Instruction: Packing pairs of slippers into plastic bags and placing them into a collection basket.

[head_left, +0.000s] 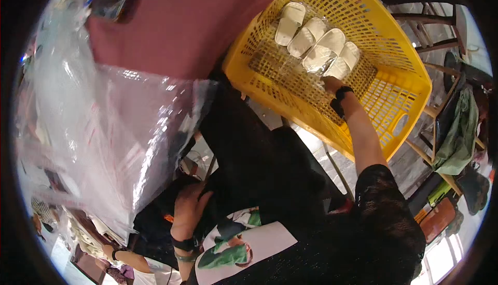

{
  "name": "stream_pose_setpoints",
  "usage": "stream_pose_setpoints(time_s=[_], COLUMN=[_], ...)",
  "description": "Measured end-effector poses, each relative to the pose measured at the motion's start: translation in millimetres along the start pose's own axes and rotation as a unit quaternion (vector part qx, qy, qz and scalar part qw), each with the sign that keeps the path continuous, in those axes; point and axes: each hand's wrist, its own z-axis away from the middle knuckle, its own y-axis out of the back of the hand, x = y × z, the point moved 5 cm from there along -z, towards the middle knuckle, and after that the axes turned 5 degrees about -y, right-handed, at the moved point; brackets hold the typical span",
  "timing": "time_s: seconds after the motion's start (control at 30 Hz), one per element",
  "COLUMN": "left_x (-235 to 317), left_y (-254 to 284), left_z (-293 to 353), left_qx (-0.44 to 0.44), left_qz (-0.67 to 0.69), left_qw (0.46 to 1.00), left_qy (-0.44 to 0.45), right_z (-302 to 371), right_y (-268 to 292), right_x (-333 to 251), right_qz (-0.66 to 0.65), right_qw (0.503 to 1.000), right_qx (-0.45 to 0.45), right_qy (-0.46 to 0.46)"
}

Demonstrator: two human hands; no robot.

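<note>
Inside a yellow plastic crate point(237, 72), several white slippers point(330, 46) lie side by side in clear plastic wrapping. My right hand point(332, 84), with a dark band at its wrist, reaches over the crate's near side. Its fingers are curled at the near end of the wrapped slippers and appear to pinch the wrapping; the fingertips are partly hidden. Down by my dark-clothed lap, my left hand point(189, 210) rests with fingers loosely apart, holding nothing that I can see. A stack of clear plastic bags point(119, 145) hangs over the table edge beyond it.
A table with a dark red cover point(181, 25) stands left of the crate. Wooden chairs point(438, 108) are at the right, one with a green cloth point(459, 134) on it. Another person's hand point(110, 252) shows at lower left, near white items.
</note>
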Motion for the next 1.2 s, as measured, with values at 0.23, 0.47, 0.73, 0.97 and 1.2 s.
stream_pose_setpoints(time_s=[0.23,0.47,0.73,0.97,1.2], left_x=[-43,-134,-155,-230,-139], left_y=[-40,-57,-167,-236,-116], left_z=[5,113,123,78,115], left_qx=[0.07,0.55,0.271,0.664,0.714], left_qz=[-0.049,0.078,0.681,0.606,0.425], left_qw=[0.996,0.755,0.544,0.364,0.363], left_qy=[-0.013,0.349,0.409,0.243,0.421], right_z=[89,258,307,297,290], right_y=[42,132,105,108,106], right_x=[-52,-250,-401,-408,-380], right_qz=[-0.027,-0.213,0.042,0.138,0.129], right_qw=[0.959,0.887,0.781,0.722,0.717], right_qx=[0.134,0.198,0.095,0.034,0.047], right_qy=[0.249,0.359,0.616,0.677,0.683])
